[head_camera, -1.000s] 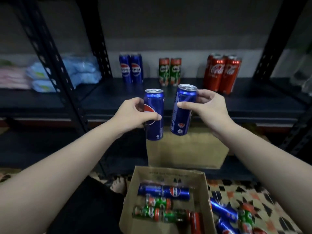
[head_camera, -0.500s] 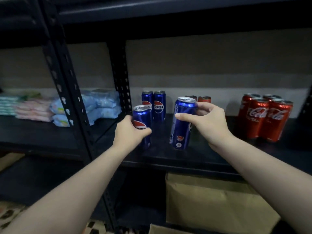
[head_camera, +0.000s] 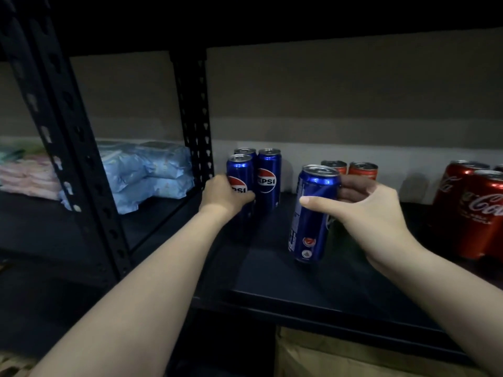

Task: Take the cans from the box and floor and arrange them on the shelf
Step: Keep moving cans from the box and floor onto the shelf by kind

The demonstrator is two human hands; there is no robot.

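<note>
My left hand point(head_camera: 221, 195) grips a blue Pepsi can point(head_camera: 239, 172) standing upright on the black shelf point(head_camera: 272, 268), right in front of two Pepsi cans point(head_camera: 269, 175) at the back left. A second blue Pepsi can point(head_camera: 313, 213) is in my right hand point(head_camera: 362, 213), tilted slightly, its base near or on the shelf. Behind that hand, two green cans with red tops point(head_camera: 363, 170) are partly hidden. The box and floor cans are out of view.
Red Coca-Cola cans point(head_camera: 473, 210) stand at the shelf's right. A black perforated upright point(head_camera: 194, 118) divides this bay from the left one, where blue and pink soft packs point(head_camera: 147, 172) lie. A brown cardboard box point(head_camera: 326, 360) sits below the shelf.
Both hands moved forward from above the floor box to the shelf. The left can now stands by the two back Pepsi cans; the right can came down toward the shelf middle.
</note>
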